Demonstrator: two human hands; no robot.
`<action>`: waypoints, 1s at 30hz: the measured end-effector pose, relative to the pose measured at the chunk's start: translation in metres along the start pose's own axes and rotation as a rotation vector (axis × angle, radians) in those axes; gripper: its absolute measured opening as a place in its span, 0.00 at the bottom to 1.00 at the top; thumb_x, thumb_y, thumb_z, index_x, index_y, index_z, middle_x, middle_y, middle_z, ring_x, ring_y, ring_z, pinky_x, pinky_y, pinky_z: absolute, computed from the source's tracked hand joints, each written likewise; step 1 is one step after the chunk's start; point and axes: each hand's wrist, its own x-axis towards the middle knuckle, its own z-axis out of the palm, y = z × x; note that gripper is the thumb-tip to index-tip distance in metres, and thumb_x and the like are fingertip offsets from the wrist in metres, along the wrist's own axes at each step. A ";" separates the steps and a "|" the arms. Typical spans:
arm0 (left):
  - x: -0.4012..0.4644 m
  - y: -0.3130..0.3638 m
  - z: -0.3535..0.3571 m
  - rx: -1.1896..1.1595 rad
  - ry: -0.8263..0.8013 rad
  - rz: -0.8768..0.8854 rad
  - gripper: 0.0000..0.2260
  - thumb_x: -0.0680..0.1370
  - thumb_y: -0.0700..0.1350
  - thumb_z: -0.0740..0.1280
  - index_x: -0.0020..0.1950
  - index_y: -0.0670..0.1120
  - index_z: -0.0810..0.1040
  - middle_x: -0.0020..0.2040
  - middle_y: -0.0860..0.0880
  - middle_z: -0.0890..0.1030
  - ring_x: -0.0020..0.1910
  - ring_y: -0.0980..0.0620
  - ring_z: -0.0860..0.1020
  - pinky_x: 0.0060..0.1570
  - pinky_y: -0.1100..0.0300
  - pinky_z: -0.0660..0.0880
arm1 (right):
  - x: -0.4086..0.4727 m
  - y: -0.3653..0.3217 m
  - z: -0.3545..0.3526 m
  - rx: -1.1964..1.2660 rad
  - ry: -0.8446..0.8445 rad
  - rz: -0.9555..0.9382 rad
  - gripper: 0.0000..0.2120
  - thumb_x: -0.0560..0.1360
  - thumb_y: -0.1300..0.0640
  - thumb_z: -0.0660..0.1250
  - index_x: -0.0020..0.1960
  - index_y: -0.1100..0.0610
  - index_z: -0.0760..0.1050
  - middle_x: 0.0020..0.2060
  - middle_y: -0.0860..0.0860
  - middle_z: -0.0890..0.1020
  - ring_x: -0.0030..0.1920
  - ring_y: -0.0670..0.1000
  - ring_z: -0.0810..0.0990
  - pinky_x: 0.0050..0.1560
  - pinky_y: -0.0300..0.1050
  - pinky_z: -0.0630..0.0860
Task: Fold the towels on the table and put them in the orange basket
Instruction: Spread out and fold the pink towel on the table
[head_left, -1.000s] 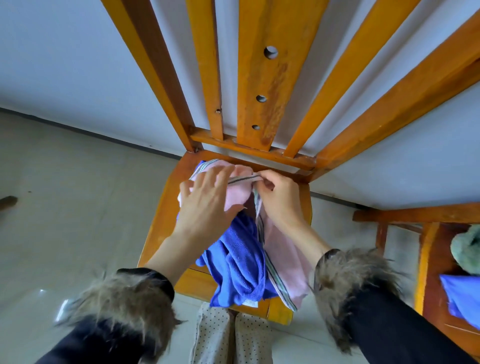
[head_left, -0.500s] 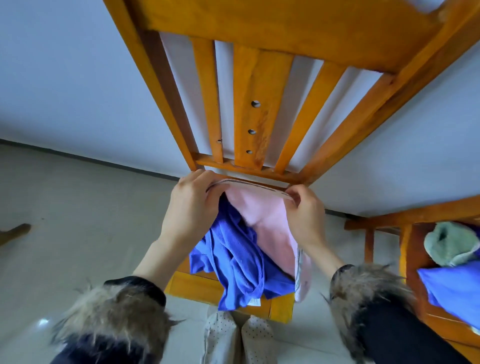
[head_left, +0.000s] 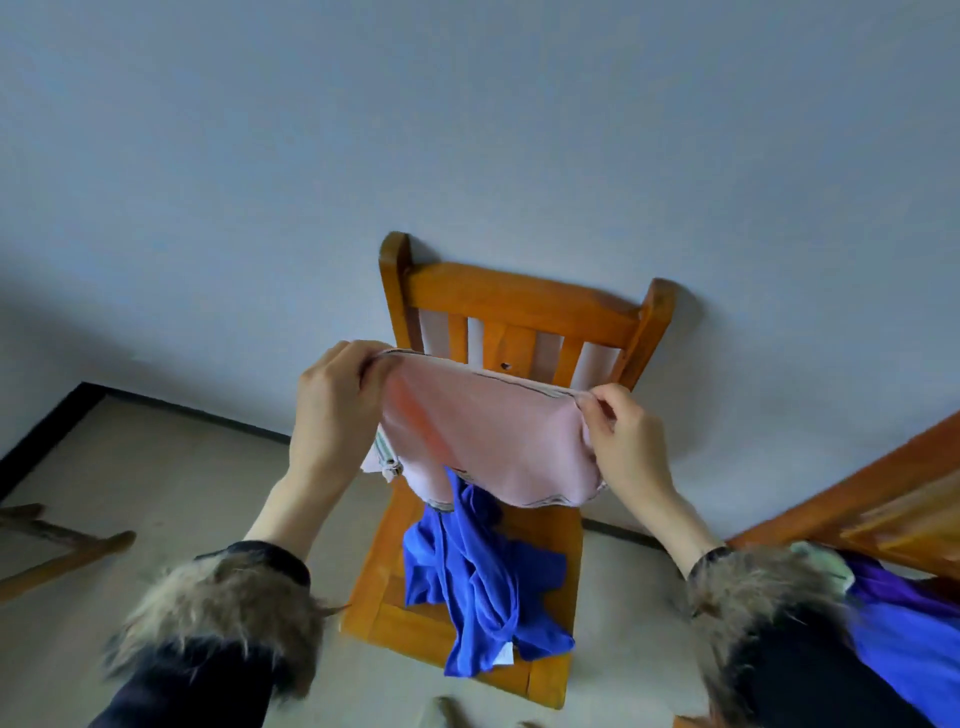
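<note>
pink towel (head_left: 493, 441): we've got it up over the chair (head_left: 524, 301), soft, light, droopy
left hand (head_left: 332, 410): curled round the left top corner
right hand (head_left: 623, 441): pinching the right corner
blue towel (head_left: 478, 587): crumpled on the seat below
room: pale wall, tiled floor; orange basket not visible

A pale pink towel (head_left: 488, 441) with a thin dark-striped hem hangs stretched between the left hand (head_left: 337, 410) and the right hand (head_left: 626, 441), each pinching a top corner, its lower edge drooping in a curve. Below the hands, a crumpled royal-blue towel (head_left: 478, 582) lies heaped, one end spilling forward with a white label showing.
</note>
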 end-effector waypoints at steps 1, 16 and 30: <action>0.000 0.005 -0.016 -0.007 0.042 -0.023 0.05 0.76 0.37 0.66 0.48 0.42 0.81 0.42 0.51 0.79 0.41 0.55 0.73 0.42 0.79 0.63 | 0.002 -0.017 -0.006 0.011 -0.009 -0.059 0.07 0.78 0.59 0.63 0.45 0.60 0.77 0.38 0.53 0.79 0.38 0.51 0.76 0.37 0.37 0.68; -0.096 -0.061 -0.321 0.275 0.438 -0.157 0.07 0.77 0.35 0.63 0.45 0.42 0.81 0.42 0.51 0.81 0.41 0.52 0.75 0.42 0.68 0.64 | -0.042 -0.290 0.075 0.070 -0.292 -0.570 0.08 0.76 0.69 0.61 0.51 0.63 0.77 0.48 0.56 0.77 0.46 0.51 0.75 0.47 0.34 0.67; -0.238 -0.209 -0.578 0.576 0.793 -0.436 0.06 0.76 0.33 0.65 0.47 0.37 0.81 0.45 0.41 0.81 0.43 0.43 0.78 0.46 0.65 0.68 | -0.164 -0.519 0.291 0.123 -0.408 -0.674 0.08 0.75 0.65 0.60 0.51 0.65 0.77 0.50 0.61 0.76 0.49 0.62 0.76 0.49 0.51 0.71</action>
